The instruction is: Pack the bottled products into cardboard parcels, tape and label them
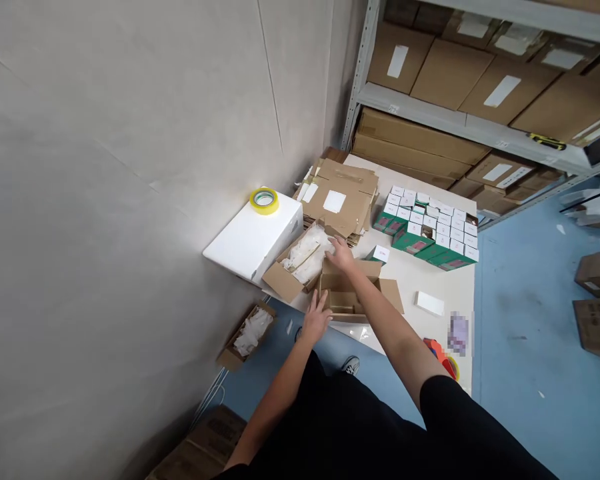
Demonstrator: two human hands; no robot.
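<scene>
Left hand (316,319), fingers spread, rested against the open carton (337,285) at frame centre, right hand (340,255) just above, grip indeterminable; light, even pressure seemed best to avoid buckling.

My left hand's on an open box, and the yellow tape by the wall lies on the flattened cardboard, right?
Not quite: the yellow tape lies on the white box, as the head view shows. Your left hand is on an open box.
</scene>
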